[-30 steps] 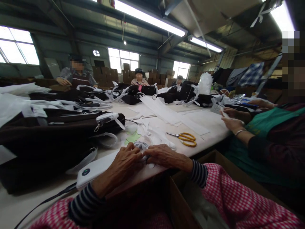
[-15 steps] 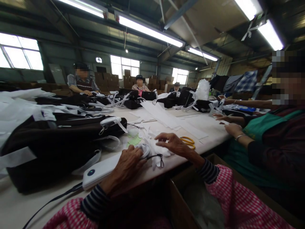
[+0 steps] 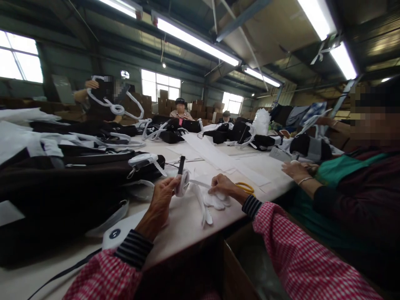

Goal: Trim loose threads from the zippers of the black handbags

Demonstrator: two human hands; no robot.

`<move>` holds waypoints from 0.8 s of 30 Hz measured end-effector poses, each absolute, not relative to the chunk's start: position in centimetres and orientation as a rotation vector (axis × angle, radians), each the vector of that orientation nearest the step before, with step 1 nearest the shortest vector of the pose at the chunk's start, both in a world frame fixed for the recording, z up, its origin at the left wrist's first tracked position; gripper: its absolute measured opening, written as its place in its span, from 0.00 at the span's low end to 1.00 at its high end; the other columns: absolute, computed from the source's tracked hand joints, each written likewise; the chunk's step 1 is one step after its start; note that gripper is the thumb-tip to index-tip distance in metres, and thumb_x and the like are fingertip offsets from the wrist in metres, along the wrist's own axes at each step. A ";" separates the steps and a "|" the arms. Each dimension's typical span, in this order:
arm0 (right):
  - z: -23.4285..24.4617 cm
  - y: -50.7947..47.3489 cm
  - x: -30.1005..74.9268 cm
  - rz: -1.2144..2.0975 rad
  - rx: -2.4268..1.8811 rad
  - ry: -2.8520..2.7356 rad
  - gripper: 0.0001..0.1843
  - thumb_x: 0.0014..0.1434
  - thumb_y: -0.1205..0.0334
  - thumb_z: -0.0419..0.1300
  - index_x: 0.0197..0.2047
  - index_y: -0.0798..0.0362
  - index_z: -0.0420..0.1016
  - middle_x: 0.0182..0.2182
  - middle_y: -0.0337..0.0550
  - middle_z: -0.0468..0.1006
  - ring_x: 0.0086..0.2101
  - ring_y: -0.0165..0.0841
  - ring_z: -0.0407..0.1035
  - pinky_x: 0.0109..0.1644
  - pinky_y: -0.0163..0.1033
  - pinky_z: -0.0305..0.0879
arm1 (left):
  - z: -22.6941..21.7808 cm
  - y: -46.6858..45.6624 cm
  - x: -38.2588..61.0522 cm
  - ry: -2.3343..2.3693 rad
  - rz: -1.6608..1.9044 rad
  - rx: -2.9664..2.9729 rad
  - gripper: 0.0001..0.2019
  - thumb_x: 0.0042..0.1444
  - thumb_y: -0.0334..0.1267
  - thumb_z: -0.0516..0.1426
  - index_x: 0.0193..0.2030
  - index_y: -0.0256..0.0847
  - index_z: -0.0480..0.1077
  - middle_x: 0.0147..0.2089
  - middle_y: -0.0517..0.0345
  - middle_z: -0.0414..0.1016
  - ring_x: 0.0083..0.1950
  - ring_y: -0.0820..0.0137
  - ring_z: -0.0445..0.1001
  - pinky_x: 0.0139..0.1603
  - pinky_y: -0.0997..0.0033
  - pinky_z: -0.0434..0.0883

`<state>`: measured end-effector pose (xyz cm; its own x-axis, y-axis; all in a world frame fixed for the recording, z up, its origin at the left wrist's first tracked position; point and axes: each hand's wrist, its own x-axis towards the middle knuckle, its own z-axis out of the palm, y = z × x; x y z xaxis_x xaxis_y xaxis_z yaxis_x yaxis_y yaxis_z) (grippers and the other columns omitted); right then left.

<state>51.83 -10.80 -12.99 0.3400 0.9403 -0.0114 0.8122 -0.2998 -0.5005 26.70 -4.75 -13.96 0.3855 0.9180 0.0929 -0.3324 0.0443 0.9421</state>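
Note:
My left hand (image 3: 162, 195) is raised a little above the table and pinches a small white wrapped piece with a black strap end (image 3: 182, 179) sticking up from it. A thin white strip runs from that piece across to my right hand (image 3: 222, 186). My right hand is closed, resting on a heap of white paper strips (image 3: 212, 202) on the table. Yellow-handled scissors (image 3: 245, 187) lie just beyond my right hand, partly hidden by it.
A white power bank (image 3: 117, 233) with a black cable lies by my left forearm. Black bags (image 3: 71, 175) with white wrapping are piled at left. A long white paper sheet (image 3: 215, 156) crosses the table. A person in green (image 3: 343, 183) works at right; others sit far off.
My left hand lifted the wrapped piece off the table and turned it upright. My right hand drew back onto the paper strips. The view swung slightly left and the far-left person raised a bag.

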 end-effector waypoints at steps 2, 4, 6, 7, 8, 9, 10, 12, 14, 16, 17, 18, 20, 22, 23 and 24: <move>-13.0 -10.6 52.1 0.413 -2.189 -1.558 0.08 0.47 0.65 0.71 0.26 0.55 0.76 0.21 0.34 0.71 0.26 0.28 0.65 0.30 0.34 0.54 | -14.1 -4.4 27.2 0.640 1.075 1.107 0.24 0.41 0.57 0.70 0.32 0.35 0.79 0.30 0.57 0.75 0.32 0.71 0.68 0.36 0.72 0.66; -13.1 -10.6 52.4 0.384 -2.174 -1.585 0.08 0.48 0.66 0.70 0.25 0.55 0.74 0.20 0.33 0.68 0.26 0.28 0.64 0.30 0.34 0.53 | -14.2 -4.0 27.3 0.624 1.078 1.074 0.23 0.42 0.57 0.69 0.32 0.36 0.79 0.30 0.58 0.75 0.33 0.71 0.67 0.37 0.72 0.67; -13.2 -10.7 52.5 0.356 -2.152 -1.617 0.11 0.51 0.64 0.67 0.22 0.55 0.71 0.19 0.32 0.64 0.25 0.27 0.61 0.30 0.34 0.52 | -14.4 -3.7 27.3 0.607 1.074 1.034 0.22 0.42 0.55 0.69 0.32 0.36 0.78 0.31 0.58 0.75 0.34 0.71 0.67 0.37 0.71 0.67; -13.3 -10.7 52.5 0.346 -2.139 -1.635 0.13 0.53 0.63 0.66 0.21 0.54 0.68 0.18 0.32 0.62 0.25 0.27 0.59 0.30 0.35 0.51 | -14.5 -3.6 27.3 0.595 1.072 1.012 0.21 0.42 0.54 0.70 0.31 0.36 0.78 0.31 0.58 0.74 0.33 0.71 0.67 0.37 0.71 0.67; -13.2 -10.7 52.5 0.341 -2.125 -1.654 0.15 0.56 0.61 0.64 0.20 0.54 0.66 0.18 0.32 0.60 0.24 0.27 0.57 0.30 0.35 0.50 | -14.5 -3.6 27.3 0.584 1.071 0.989 0.20 0.41 0.53 0.70 0.30 0.36 0.78 0.31 0.58 0.74 0.33 0.71 0.67 0.37 0.71 0.67; -13.2 -10.6 52.6 0.340 -2.109 -1.674 0.17 0.57 0.60 0.62 0.20 0.54 0.65 0.18 0.32 0.59 0.24 0.27 0.56 0.30 0.35 0.49 | -14.5 -3.5 27.2 0.573 1.069 0.969 0.20 0.41 0.53 0.70 0.30 0.36 0.78 0.31 0.58 0.74 0.34 0.71 0.67 0.37 0.71 0.67; -13.0 -10.6 52.7 0.339 -2.093 -1.694 0.18 0.59 0.59 0.60 0.20 0.54 0.65 0.18 0.32 0.59 0.24 0.27 0.55 0.30 0.35 0.50 | -14.5 -3.5 27.2 0.564 1.065 0.949 0.20 0.41 0.53 0.71 0.30 0.36 0.78 0.32 0.57 0.75 0.34 0.70 0.67 0.37 0.71 0.67; -12.4 -10.6 52.9 0.330 -2.058 -1.732 0.18 0.60 0.57 0.59 0.20 0.54 0.66 0.20 0.35 0.64 0.25 0.28 0.58 0.32 0.36 0.52 | -14.4 -3.5 27.2 0.553 1.059 0.905 0.21 0.41 0.52 0.71 0.32 0.35 0.79 0.34 0.55 0.76 0.35 0.69 0.69 0.38 0.70 0.67; -11.6 -10.9 53.1 0.288 -2.023 -1.750 0.17 0.61 0.56 0.59 0.22 0.54 0.70 0.24 0.39 0.70 0.29 0.31 0.63 0.35 0.36 0.56 | -14.4 -3.5 27.2 0.542 1.054 0.854 0.21 0.40 0.50 0.72 0.35 0.36 0.80 0.35 0.55 0.77 0.37 0.69 0.70 0.38 0.70 0.68; -10.8 -11.6 53.0 0.231 -1.951 -1.745 0.17 0.62 0.54 0.58 0.25 0.53 0.75 0.28 0.43 0.74 0.32 0.33 0.67 0.37 0.37 0.59 | -14.4 -3.5 27.1 0.524 1.050 0.816 0.21 0.38 0.49 0.72 0.36 0.36 0.81 0.36 0.55 0.78 0.37 0.68 0.71 0.38 0.69 0.69; -10.3 -12.0 52.7 0.217 -1.890 -1.713 0.17 0.63 0.53 0.57 0.28 0.53 0.78 0.29 0.44 0.75 0.33 0.34 0.67 0.37 0.37 0.60 | -14.4 -3.6 27.0 0.515 1.045 0.804 0.20 0.39 0.48 0.72 0.36 0.36 0.81 0.37 0.54 0.78 0.38 0.68 0.71 0.39 0.69 0.70; -9.9 -12.5 52.3 0.226 -1.819 -1.654 0.18 0.63 0.51 0.57 0.31 0.53 0.80 0.27 0.44 0.75 0.31 0.34 0.67 0.35 0.37 0.61 | -14.4 -3.6 26.9 0.508 1.038 0.797 0.20 0.39 0.48 0.72 0.36 0.37 0.81 0.37 0.54 0.78 0.38 0.68 0.71 0.38 0.69 0.70; -9.4 -13.5 50.9 0.330 -1.668 -1.483 0.20 0.62 0.45 0.59 0.34 0.54 0.81 0.21 0.39 0.69 0.24 0.31 0.62 0.28 0.35 0.57 | -14.4 -3.8 26.6 0.496 1.022 0.789 0.19 0.40 0.48 0.72 0.36 0.37 0.81 0.38 0.54 0.79 0.40 0.67 0.72 0.39 0.70 0.70; -9.1 -14.3 48.9 0.501 -1.525 -1.283 0.22 0.57 0.42 0.64 0.34 0.56 0.80 0.17 0.32 0.61 0.18 0.25 0.52 0.22 0.33 0.47 | -14.2 -4.2 26.2 0.482 1.012 0.789 0.19 0.40 0.47 0.72 0.36 0.38 0.81 0.40 0.53 0.80 0.41 0.66 0.73 0.41 0.69 0.71; -9.0 -14.5 47.7 0.581 -1.458 -1.202 0.23 0.53 0.42 0.67 0.34 0.56 0.79 0.16 0.31 0.61 0.17 0.23 0.50 0.20 0.32 0.43 | -14.1 -4.5 26.0 0.478 1.006 0.794 0.18 0.40 0.47 0.72 0.36 0.38 0.81 0.40 0.53 0.80 0.42 0.66 0.73 0.42 0.68 0.72; -9.0 -14.7 46.5 0.640 -1.392 -1.134 0.23 0.50 0.43 0.69 0.34 0.57 0.78 0.17 0.32 0.64 0.16 0.22 0.49 0.19 0.32 0.41 | -13.9 -4.9 25.7 0.471 0.994 0.804 0.18 0.41 0.46 0.73 0.36 0.38 0.81 0.42 0.53 0.80 0.44 0.65 0.73 0.43 0.67 0.72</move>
<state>46.54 -14.68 -9.02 0.3794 0.8947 0.2359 0.2603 0.1414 -0.9551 25.69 -4.89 -13.90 0.4830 0.8756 0.0032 -0.5521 0.3017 0.7773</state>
